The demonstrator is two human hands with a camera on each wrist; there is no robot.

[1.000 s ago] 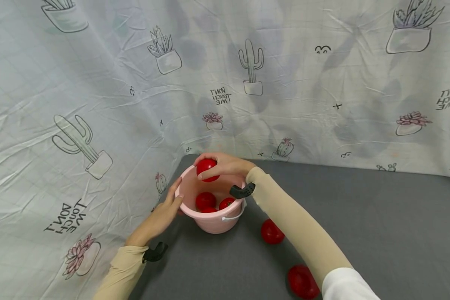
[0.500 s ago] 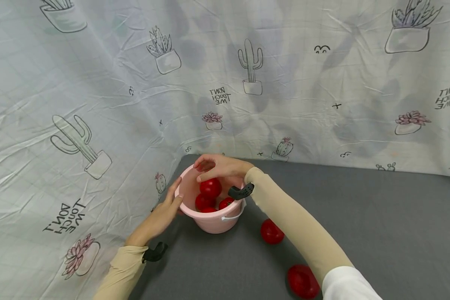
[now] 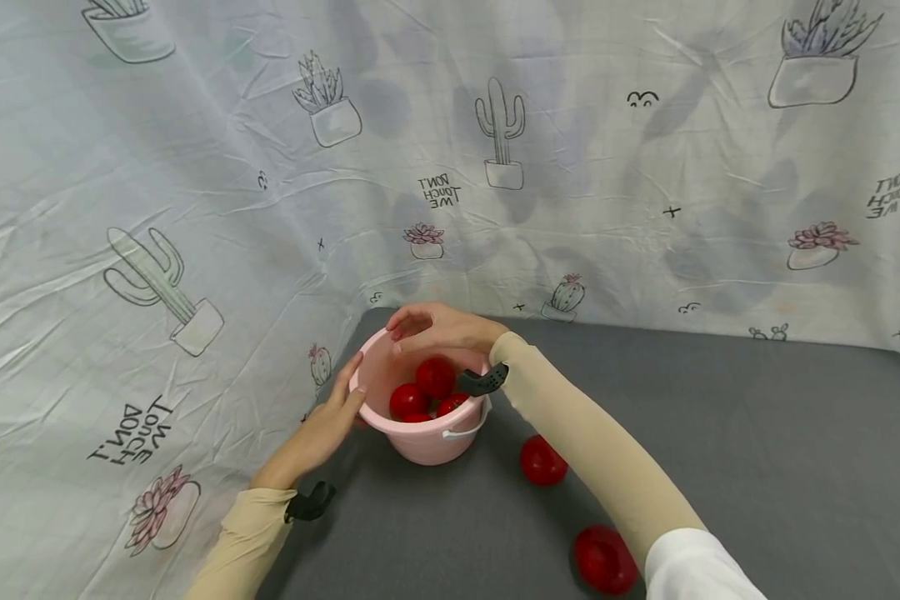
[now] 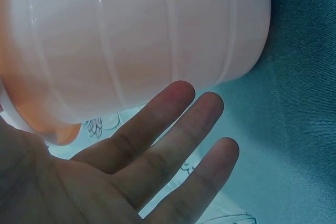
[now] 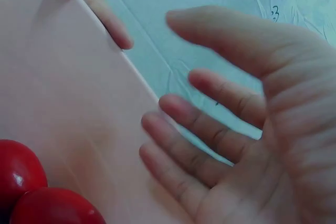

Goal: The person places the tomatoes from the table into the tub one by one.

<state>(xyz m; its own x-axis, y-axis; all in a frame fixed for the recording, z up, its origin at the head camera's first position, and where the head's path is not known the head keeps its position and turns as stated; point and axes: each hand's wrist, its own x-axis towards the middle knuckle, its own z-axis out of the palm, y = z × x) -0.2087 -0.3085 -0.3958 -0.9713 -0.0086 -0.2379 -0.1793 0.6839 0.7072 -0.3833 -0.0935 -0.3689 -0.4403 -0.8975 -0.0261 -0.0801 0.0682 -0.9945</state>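
Now the right hand (image 3: 438, 327) is held spread and empty above the pink bucket (image 3: 420, 437); the left hand (image 3: 328, 421), fingers straight, is pressed against its side. Probably the bucket should be kept steadied while the nearest tomato (image 3: 542, 460) on the bench (image 3: 757, 467) is reached.

A wrinkled white cloth backdrop (image 3: 217, 208), printed with cacti, potted succulents and mirrored lettering, hangs behind and left of a grey table surface (image 3: 757, 467); soft shadows fall across the cloth.
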